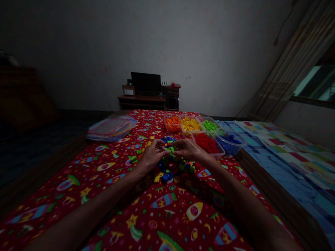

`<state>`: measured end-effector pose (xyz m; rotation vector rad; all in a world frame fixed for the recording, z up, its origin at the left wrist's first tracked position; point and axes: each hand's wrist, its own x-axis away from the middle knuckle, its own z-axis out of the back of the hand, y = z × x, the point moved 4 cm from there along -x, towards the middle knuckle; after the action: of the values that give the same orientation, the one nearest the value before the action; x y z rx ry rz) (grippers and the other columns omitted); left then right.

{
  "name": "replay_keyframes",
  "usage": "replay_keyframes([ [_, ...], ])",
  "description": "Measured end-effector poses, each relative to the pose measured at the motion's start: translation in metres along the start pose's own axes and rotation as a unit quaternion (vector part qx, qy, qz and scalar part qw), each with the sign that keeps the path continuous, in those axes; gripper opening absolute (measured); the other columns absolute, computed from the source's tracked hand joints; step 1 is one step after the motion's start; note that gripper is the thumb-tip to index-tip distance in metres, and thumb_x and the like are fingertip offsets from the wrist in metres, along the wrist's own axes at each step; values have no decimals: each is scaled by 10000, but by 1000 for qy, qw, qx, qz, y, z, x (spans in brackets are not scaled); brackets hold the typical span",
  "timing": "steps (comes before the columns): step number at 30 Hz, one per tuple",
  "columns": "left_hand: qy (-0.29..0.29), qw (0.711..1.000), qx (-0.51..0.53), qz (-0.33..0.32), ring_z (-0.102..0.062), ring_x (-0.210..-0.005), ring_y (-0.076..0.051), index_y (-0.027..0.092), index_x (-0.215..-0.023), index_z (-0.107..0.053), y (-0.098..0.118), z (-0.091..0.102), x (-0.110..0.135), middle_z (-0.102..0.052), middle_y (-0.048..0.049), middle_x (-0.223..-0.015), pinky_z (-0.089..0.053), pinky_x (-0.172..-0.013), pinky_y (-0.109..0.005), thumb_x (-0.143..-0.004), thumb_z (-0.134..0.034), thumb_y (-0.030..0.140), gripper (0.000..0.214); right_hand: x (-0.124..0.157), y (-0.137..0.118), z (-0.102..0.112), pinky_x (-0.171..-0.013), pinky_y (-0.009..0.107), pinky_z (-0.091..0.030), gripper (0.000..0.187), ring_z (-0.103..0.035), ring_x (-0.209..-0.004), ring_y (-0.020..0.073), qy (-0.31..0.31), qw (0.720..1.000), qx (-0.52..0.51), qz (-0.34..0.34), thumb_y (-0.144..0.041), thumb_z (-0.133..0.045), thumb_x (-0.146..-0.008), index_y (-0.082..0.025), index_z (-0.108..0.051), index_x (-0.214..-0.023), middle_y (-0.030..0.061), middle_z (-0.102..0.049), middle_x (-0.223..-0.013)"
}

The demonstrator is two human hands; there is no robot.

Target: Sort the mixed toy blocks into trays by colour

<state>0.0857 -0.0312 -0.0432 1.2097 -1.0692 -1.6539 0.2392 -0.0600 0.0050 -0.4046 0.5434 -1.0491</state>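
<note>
My left hand and my right hand meet over a heap of small mixed-colour bricks on a red patterned cloth. Both hands are closed in a pinch, fingertips touching around a small green brick held between them. Just beyond my right hand stand clear tubs sorted by colour: orange bricks, yellow bricks, green bricks, red bricks and blue bricks.
A stack of clear tub lids lies at the far left of the cloth. A patchwork blanket lies to the right. Against the back wall stands a low wooden shelf with a dark screen. The room is dim.
</note>
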Motion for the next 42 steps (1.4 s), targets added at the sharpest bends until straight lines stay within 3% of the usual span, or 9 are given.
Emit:
replay_keyframes([
  [9,-12,1000,-2,0,-626,-644,-147,195,-869,-483,-8,-2,2,-559,53,-703,-539,-638,-307,-607,-703,365,382,8,-14,-14,-589,207,-312,175,-508,-675,111,30,993,71,84,-192,-620,-779,-131,-596,-942,31,-606,-791],
  [15,-47,999,-2,-5,-642,-626,-166,210,-887,-464,-9,-2,3,-580,25,-720,-557,-578,-324,-773,-549,460,288,10,-7,-5,-571,198,-294,192,-489,-632,98,40,992,94,76,-189,-578,-801,-145,-590,-987,10,-593,-718],
  [21,-39,994,-99,-28,-647,-626,-177,205,-916,-498,6,2,7,-622,0,-727,-517,-540,-284,-790,-490,388,222,11,28,53,-616,211,-363,214,-536,-685,119,136,982,123,-36,-248,-603,-785,-147,-637,-970,33,-634,-780],
  [28,-65,985,-156,-47,-635,-596,-176,195,-935,-570,6,1,6,-654,-5,-680,-505,-585,-291,-793,-440,335,238,-9,100,141,-751,287,-440,271,-611,-819,193,224,928,221,-199,-254,-615,-767,-102,-660,-986,96,-665,-849],
  [31,-63,984,-161,-50,-636,-603,-175,196,-908,-578,5,2,5,-649,2,-640,-503,-608,-288,-787,-434,321,226,-18,116,160,-825,332,-439,353,-605,-941,239,233,915,240,-226,-260,-612,-780,-80,-624,-1083,149,-663,-937],
  [33,-55,986,-153,-46,-634,-597,-173,200,-886,-581,4,4,4,-643,8,-624,-501,-601,-284,-776,-439,319,215,-20,111,158,-857,344,-428,367,-593,-987,251,246,913,253,-205,-272,-602,-794,-86,-613,-1110,167,-657,-988],
  [36,-52,986,-153,-38,-627,-596,-171,198,-866,-594,2,7,3,-643,8,-627,-499,-599,-280,-758,-458,311,208,-17,81,127,-789,289,-438,282,-620,-881,202,225,938,230,-127,-257,-527,-843,-113,-645,-1055,131,-676,-931],
  [39,-56,977,-194,-67,-631,-670,-177,199,-849,-625,3,8,3,-671,-16,-732,-500,-647,-288,-743,-497,300,195,-10,43,77,-601,214,-394,209,-589,-662,132,119,973,186,-68,-173,-501,-828,-127,-687,-910,69,-675,-766],
  [42,-93,955,-253,-128,-623,-785,-186,202,-816,-653,6,4,4,-672,-36,-843,-490,-739,-303,-744,-536,273,154,0,13,37,-515,210,-300,183,-522,-570,105,16,976,214,-44,-91,-514,-759,-135,-692,-763,43,-646,-675],
])
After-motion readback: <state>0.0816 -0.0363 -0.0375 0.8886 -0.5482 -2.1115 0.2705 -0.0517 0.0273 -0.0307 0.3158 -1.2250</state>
